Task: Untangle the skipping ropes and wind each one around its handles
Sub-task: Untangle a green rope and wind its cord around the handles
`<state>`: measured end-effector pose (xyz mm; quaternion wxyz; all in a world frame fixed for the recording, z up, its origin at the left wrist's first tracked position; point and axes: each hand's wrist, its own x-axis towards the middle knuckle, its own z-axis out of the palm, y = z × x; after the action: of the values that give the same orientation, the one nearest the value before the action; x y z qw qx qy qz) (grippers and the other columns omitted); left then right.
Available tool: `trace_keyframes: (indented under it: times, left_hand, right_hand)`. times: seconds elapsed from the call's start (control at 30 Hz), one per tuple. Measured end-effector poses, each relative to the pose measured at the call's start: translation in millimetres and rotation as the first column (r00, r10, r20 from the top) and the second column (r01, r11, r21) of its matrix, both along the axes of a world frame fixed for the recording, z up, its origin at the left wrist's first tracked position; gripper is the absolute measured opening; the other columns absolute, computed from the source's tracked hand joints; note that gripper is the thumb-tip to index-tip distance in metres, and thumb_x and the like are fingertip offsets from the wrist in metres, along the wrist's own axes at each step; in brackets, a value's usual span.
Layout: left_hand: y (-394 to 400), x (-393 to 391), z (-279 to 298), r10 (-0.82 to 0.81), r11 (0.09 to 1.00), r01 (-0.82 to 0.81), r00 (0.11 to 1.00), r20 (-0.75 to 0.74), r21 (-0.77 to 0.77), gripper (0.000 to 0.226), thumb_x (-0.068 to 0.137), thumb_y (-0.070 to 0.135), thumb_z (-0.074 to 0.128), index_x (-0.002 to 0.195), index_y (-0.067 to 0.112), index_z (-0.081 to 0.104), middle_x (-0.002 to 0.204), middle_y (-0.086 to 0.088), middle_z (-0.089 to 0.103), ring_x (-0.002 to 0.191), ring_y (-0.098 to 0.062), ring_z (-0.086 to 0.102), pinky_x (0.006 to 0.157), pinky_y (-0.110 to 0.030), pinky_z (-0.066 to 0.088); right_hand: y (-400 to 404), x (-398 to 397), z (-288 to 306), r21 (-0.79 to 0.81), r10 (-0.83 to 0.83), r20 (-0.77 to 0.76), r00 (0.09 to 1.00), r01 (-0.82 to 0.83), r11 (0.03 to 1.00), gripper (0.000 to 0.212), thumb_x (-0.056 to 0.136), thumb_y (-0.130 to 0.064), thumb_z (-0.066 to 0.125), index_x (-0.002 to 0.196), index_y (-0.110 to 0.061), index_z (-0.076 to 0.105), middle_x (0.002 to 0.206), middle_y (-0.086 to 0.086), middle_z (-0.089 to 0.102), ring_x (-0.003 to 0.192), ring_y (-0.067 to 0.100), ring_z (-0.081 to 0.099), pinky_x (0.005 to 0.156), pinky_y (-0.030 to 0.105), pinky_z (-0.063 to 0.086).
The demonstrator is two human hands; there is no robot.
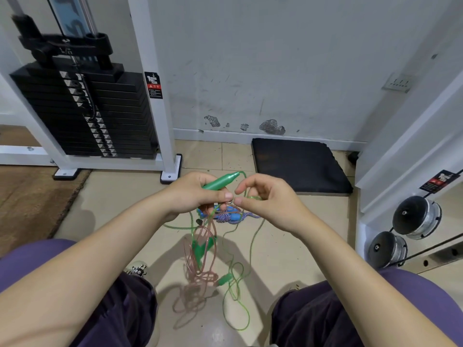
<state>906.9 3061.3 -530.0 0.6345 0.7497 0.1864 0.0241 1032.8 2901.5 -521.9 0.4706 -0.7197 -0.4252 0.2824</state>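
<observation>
My left hand (198, 194) grips a green skipping-rope handle (221, 181) whose tip points up and to the right. Beside it, my right hand (268, 199) pinches the thin green cord (253, 197) between thumb and forefinger. From both hands a tangle hangs to the floor: the green rope (236, 299), a pink rope (200, 266), and further green handles (203, 247) (225, 279) caught among the loops. A blue-handled rope (234, 217) with a purple-and-white braided cord lies on the tiles just below my hands.
A weight-stack machine (82, 111) with a white frame stands at the back left. A black foam pad (299, 166) lies against the wall. Dumbbells (416, 217) sit on a rack at the right. My knees (130, 306) flank the ropes.
</observation>
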Motion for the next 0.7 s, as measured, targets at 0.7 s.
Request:
trace_keyframes:
  times: [0.7]
  left_hand:
    - [12.3, -0.3, -4.1, 0.096, 0.994, -0.097, 0.995, 0.022, 0.047, 0.025, 0.084, 0.034, 0.076, 0.101, 0.015, 0.076, 0.101, -0.003, 0.076, 0.095, -0.019, 0.071, 0.087, -0.035, 0.053]
  right_hand:
    - [-3.3, 11.4, -2.5, 0.156, -0.01, -0.321, 0.947, 0.063, 0.986, 0.012, 0.097, -0.002, 0.051, 0.088, -0.007, 0.055, 0.087, 0.019, 0.069, 0.083, 0.027, 0.067, 0.071, 0.031, 0.051]
